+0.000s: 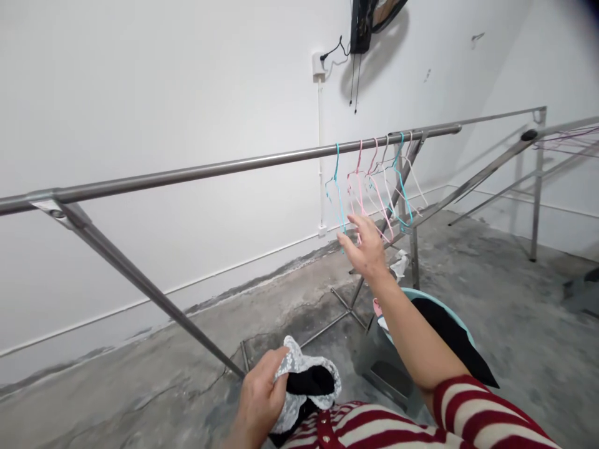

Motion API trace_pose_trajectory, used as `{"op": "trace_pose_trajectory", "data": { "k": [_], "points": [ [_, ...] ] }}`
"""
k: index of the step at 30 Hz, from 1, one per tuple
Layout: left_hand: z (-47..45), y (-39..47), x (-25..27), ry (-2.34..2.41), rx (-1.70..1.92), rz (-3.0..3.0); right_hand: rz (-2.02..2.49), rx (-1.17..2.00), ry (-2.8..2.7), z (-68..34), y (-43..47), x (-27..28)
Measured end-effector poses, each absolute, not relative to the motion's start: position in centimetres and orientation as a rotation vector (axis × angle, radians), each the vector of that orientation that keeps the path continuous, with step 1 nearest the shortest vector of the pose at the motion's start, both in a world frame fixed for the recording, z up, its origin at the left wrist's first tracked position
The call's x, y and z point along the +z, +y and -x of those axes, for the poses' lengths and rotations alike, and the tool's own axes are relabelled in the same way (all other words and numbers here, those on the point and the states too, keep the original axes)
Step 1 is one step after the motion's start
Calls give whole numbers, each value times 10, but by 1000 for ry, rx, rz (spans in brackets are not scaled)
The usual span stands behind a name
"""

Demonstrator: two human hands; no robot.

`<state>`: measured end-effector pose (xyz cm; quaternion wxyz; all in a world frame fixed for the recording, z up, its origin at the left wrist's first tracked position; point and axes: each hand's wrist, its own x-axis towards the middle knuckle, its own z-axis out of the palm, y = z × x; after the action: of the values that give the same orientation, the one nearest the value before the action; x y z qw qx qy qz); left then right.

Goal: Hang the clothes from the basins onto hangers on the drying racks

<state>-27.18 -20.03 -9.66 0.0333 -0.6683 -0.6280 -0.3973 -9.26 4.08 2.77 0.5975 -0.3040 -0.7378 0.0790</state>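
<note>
My left hand (262, 388) is closed on a black garment with white lace trim (312, 379), low in front of my striped top. Part of the garment hangs down out of sight behind the hand. My right hand (365, 248) is raised toward the rail with thumb and fingers apart and nothing held in it. Just beyond its fingertips hangs a light-blue hanger (336, 178); whether they touch it I cannot tell. Pink hangers (359, 171), white ones and another blue hanger (401, 178) hang farther right on the metal rail (224, 167).
A light-blue basin (461, 321) with dark cloth stands on a grey stool (388, 374) at lower right. Slanting rack legs (154, 293) cross the left and middle. More rack bars (486, 167) extend right. A wall socket (319, 65) with a cable is behind.
</note>
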Motion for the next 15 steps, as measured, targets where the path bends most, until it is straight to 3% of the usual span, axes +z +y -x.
{"op": "trace_pose_trajectory", "data": {
  "k": [4, 10, 15],
  "points": [
    [280, -213, -97, -1949, -1191, 2031, 833, 417, -1670, 111, 72, 24],
    [290, -219, -96, -1875, -1115, 2028, 677, 1251, -1434, 124, 89, 35],
    [303, -218, -98, -1928, -1072, 1838, 548, 1279, -1310, 121, 77, 41]
  ]
}}
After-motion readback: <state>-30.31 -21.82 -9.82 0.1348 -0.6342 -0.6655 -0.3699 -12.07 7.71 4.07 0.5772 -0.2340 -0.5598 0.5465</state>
